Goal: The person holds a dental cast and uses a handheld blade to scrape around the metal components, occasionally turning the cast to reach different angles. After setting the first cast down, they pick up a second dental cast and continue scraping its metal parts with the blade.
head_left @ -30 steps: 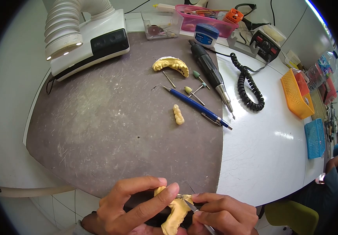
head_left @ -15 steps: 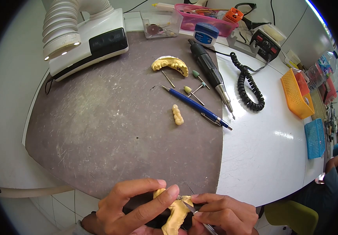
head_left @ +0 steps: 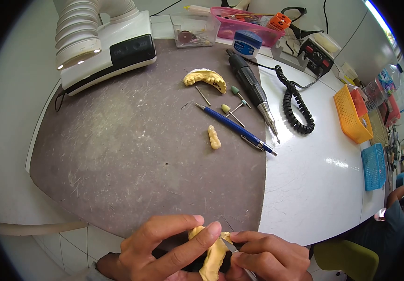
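Grip closure was confirmed on both sides: the left grip [head_left: 164,248] was closed on the yellow cast [head_left: 214,257], and the right grip [head_left: 270,255] on the slim metal tool [head_left: 230,247]. The brown surface [head_left: 117,178] carried, in descending size, the black handpiece [head_left: 251,82], blue pencil [head_left: 235,124], loose cast [head_left: 205,77] and tooth-coloured piece [head_left: 213,137]. The yellow cast was located at the near edge of the surface. Compared with the preceding half second, it had turned slightly, and its grey patch had become mostly hidden behind a left fingertip. This change appeared to alter the face presented to the tool and narrowed the visible working area. Tip contact could not be determined.
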The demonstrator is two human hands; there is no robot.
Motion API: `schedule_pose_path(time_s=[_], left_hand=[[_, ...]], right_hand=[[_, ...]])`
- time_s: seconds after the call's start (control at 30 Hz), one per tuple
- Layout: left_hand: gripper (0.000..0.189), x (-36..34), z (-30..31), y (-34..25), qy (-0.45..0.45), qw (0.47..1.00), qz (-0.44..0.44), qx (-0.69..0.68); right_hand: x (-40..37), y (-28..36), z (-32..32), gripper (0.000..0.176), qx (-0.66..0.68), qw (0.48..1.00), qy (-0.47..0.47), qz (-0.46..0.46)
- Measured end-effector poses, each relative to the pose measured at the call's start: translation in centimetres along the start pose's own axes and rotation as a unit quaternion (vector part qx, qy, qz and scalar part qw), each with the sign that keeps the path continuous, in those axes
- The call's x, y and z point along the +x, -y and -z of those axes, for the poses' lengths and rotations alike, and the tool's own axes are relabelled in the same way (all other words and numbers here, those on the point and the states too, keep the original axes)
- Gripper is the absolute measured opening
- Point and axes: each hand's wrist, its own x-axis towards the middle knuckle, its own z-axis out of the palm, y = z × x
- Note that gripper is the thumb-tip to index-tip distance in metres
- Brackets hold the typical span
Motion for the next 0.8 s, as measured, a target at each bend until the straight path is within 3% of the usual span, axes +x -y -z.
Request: schedule_pose_path(time_s=[0.1, 0.23, 0.37, 0.57, 0.63, 0.7, 0.8], left_hand=[[0.066, -0.3, 0.0, -0.2, 0.009, 1.000, 0.002, 0.001], [0.070, 0.0, 0.4, -0.5, 0.040, 0.998, 0.046, -0.034], [0.072, 1.2, 1.2, 0.1, 0.055, 0.998, 0.015, -0.030], [0.094, 2.7, 2.4, 1.0, 0.219, 0.976, -0.007, 0.009], [0.093, 3.0, 2.2, 0.1, 0.211, 0.977, 0.012, -0.002], [0.092, 3.0, 1.4, -0.7, 0.204, 0.978, 0.034, -0.015], [0.093, 2.6, 0.7, -1.3, 0.157, 0.985, 0.065, 0.019]], right_hand=[[-0.3, 0.3, 0.1, 0.021, -0.044, 0.999, 0.000, 0.006], [-1.2, 0.1, 0.4, 0.017, -0.034, 0.996, -0.073, -0.030], [-2.0, -1.3, 0.5, 0.015, -0.017, 0.994, -0.100, -0.030], [-1.8, -1.2, 0.4, 0.015, -0.010, 0.994, -0.105, -0.038], [-1.9, -1.1, 0.5, 0.015, -0.031, 0.992, -0.106, -0.055], [-2.1, -0.9, 0.9, 0.014, -0.134, 0.982, -0.099, -0.093], [-3.7, -1.5, 0.9, 0.015, -0.143, 0.982, -0.085, -0.089]])
